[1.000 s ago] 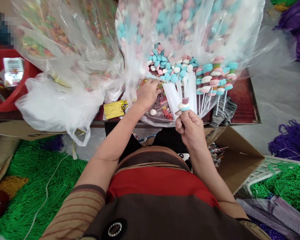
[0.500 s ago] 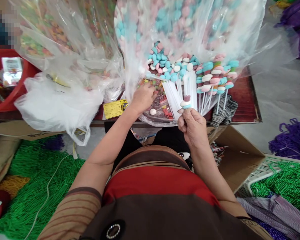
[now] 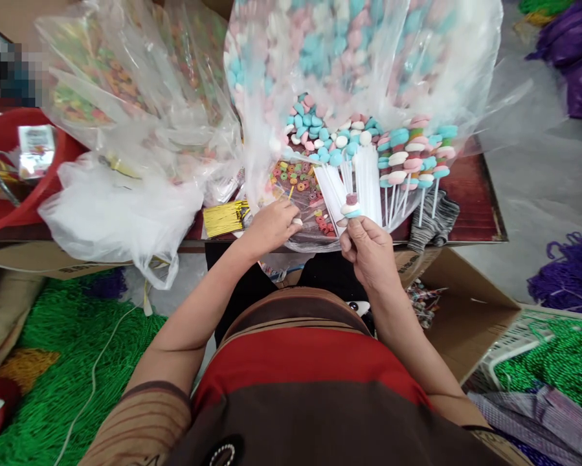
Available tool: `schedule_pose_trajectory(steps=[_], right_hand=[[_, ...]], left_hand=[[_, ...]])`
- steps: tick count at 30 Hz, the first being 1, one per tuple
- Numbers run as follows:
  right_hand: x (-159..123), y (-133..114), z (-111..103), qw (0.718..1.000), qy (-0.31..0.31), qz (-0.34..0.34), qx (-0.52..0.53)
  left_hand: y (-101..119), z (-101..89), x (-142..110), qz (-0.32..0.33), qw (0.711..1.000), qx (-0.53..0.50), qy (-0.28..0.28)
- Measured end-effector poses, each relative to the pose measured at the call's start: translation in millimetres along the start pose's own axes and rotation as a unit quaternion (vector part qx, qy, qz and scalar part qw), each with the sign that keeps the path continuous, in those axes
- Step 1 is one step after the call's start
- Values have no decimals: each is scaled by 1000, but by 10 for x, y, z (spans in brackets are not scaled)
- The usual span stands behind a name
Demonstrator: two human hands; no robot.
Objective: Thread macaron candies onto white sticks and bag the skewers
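Note:
My left hand [image 3: 273,226] is over the near edge of the plastic sheet, thumb and fingers closing on a round white candy [image 3: 297,222]. Upright in my right hand [image 3: 369,251] is a candy skewer [image 3: 351,206], pinched near its top; a dark red gummy sits above white and blue pieces, and the stick is hidden by the fingers. Small ring gummies [image 3: 300,176] lie beyond the left hand. White sticks [image 3: 369,188] are bundled behind the right hand. Pink, white and blue candies [image 3: 324,136] spill from a big clear bag [image 3: 291,58].
Several loaded candy skewers [image 3: 412,155] rest at the right, near a grey glove [image 3: 436,220]. Yellow twist ties [image 3: 224,218], a white plastic bag [image 3: 120,207] and a red bucket [image 3: 60,175] are at the left. Below the table's right side stands an open cardboard box [image 3: 470,304].
My left hand has moved from the ring gummies toward me, onto the white candy that lay on the plastic. My right hand still holds the skewer. The view has shifted slightly.

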State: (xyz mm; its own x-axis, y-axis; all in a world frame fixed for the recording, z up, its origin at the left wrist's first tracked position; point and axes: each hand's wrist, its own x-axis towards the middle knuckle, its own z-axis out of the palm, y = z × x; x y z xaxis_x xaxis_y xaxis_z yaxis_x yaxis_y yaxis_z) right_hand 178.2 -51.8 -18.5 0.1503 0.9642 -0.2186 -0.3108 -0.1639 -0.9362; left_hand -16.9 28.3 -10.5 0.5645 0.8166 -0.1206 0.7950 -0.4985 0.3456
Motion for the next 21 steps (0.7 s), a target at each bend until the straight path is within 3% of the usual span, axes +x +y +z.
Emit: schedule_pose_trajectory(steps=[5, 8, 10, 15, 21], right_hand=[[3, 37, -9, 1000, -1, 7, 3], [-11, 83, -6, 1000, -15, 11, -2], [-25, 102, -3, 1000, -22, 15, -4], [-42, 93, -26, 1000, -13, 11, 3], [-28, 42, -68, 1000, 8, 4, 1]], left_hand=[[-62, -152, 225, -27, 987, -122, 98], [-121, -273, 594, -43, 979, -105, 170], [-166, -312, 903, -55, 978, -78, 187], [-268, -240, 1534, -93, 986, -19, 141], [-321, -188, 1786, -124, 987, 24, 101]])
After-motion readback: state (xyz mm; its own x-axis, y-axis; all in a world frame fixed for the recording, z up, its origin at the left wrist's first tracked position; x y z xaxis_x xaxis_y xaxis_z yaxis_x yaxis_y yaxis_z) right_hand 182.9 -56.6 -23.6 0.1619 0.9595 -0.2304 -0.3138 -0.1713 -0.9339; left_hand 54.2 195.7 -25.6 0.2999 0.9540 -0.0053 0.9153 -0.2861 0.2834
